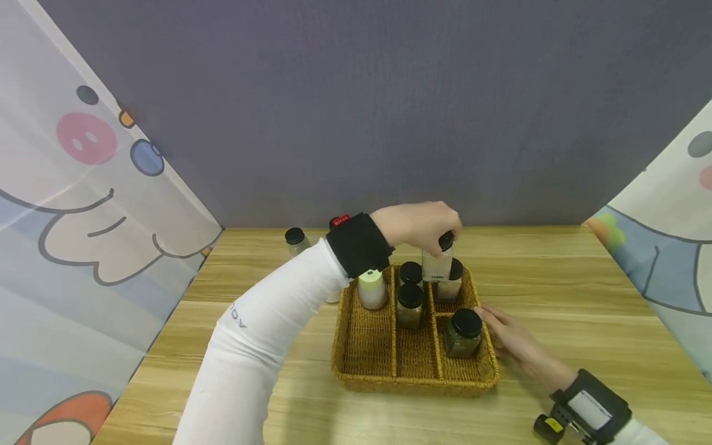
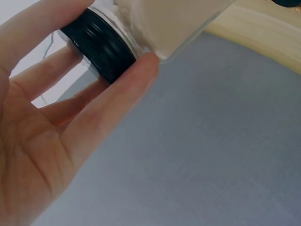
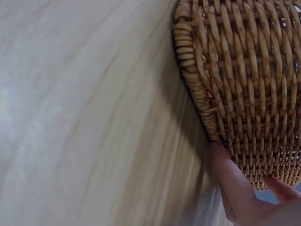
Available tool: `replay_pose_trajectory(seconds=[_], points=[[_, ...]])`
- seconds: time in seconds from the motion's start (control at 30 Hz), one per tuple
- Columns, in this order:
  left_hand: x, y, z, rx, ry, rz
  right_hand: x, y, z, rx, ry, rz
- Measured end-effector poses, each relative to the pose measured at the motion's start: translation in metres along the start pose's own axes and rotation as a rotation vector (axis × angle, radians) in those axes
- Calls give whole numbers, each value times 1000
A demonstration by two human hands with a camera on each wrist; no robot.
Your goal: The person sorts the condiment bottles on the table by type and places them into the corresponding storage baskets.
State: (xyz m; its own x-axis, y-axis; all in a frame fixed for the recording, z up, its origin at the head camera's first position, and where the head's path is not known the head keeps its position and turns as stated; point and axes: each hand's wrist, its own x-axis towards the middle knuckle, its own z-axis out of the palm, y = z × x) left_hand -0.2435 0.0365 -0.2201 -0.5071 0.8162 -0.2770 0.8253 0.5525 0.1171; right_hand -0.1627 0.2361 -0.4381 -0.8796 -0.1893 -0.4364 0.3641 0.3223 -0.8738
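Plain grey wall [image 1: 356, 111] right across the top of the frame! Pink-snouted cartoon panel [image 1: 33, 266] down the left, a second printed panel [image 1: 667, 204] at far right, and wood-grain bench [image 1: 567, 284] spreading along the bottom, streaked lengthwise.

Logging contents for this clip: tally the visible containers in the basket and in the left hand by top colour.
Black-topped containers: 5 (4 in the basket, 1 in the left hand)
Pale-green-topped container: 1 (in the basket)
Total: 6
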Motion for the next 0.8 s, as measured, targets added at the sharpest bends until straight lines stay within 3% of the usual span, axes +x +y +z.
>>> replay_pose_trajectory(seconds=[0.4,0.8], points=[[7,11,11,1,-43,6,-2,-3,0,53,-13,2],[18,14,20,-26,-62,19,-1,-3,1,32,-20,7]])
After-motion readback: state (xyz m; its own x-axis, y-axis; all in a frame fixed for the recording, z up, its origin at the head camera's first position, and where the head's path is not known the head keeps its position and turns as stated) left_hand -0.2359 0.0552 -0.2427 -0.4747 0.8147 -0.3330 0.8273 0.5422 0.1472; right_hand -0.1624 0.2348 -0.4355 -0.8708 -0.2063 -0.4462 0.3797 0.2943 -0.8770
